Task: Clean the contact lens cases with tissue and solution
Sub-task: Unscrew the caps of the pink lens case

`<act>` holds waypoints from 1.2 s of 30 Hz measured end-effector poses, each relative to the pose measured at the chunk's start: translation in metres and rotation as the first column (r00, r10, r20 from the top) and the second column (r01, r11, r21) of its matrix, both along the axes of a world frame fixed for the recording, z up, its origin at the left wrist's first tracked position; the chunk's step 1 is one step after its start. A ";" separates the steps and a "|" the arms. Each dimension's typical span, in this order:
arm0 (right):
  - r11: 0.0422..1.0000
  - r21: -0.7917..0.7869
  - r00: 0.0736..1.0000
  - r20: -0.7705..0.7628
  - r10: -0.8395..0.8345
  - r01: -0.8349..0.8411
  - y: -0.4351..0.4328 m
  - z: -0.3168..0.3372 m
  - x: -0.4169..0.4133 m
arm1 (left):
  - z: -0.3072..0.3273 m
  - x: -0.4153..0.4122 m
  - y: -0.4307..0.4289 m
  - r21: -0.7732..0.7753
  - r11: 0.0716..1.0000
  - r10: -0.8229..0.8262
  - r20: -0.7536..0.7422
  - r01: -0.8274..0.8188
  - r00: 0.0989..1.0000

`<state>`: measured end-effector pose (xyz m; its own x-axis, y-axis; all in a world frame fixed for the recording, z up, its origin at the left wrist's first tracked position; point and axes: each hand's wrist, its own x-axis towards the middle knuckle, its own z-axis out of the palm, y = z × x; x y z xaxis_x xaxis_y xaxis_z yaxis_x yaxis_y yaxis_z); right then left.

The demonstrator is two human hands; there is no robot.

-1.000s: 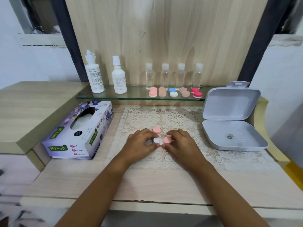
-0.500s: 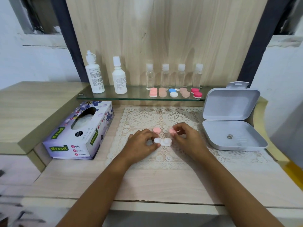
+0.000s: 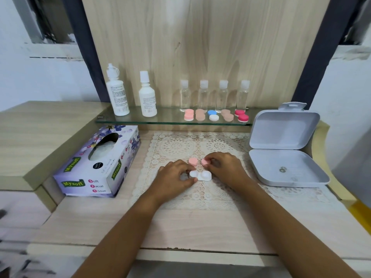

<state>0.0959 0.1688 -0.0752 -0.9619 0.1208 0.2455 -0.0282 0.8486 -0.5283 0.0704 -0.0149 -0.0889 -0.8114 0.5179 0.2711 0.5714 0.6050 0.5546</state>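
Head view: two bare forearms reach in from the near edge over the pale wooden tabletop and meet on a white lace mat. The left hand has thumb and fingers curled round the left end of the white lens case base, which lies flat on the mat with both wells uncapped. The right hand, just beyond and to the right of the base, pinches a pink cap in its fingertips, low over the mat; whether the cap touches the mat cannot be told. A second pink cap lies loose on the mat just to its left. Left of the mat sits a tissue box, purple and flowered, with tissue showing in its oval slot. Right of the mat a grey hinged box stands open, two small round things on its floor. Farther back a glass shelf carries two white solution bottles, four small clear bottles and a row of capped lens cases in pink, tan, blue-and-white and red.
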 end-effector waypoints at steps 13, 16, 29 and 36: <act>0.996 0.007 0.995 -0.033 0.091 -0.091 -0.006 -0.008 0.035 | -0.001 0.000 -0.001 0.012 1.000 -0.001 -0.004 0.001 1.000; 0.996 0.023 0.995 -0.047 0.088 -0.087 -0.006 -0.010 0.036 | 0.000 0.001 -0.001 0.008 1.000 0.003 -0.005 -0.003 1.000; 0.990 -0.139 0.990 -0.143 -0.012 -0.008 -0.005 -0.004 0.039 | -0.002 0.002 0.001 -0.289 0.944 0.141 -0.075 -0.157 0.987; 0.983 -0.183 0.969 -0.240 -0.052 0.007 0.016 0.018 0.052 | 0.001 0.003 0.001 -0.338 0.930 0.133 -0.055 -0.144 0.990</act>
<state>0.1482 0.1843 -0.0571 -0.8715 0.2116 0.4424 -0.1507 0.7428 -0.6523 0.0730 -0.0134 -0.0879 -0.8757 0.4667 0.1243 0.4820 0.8283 0.2856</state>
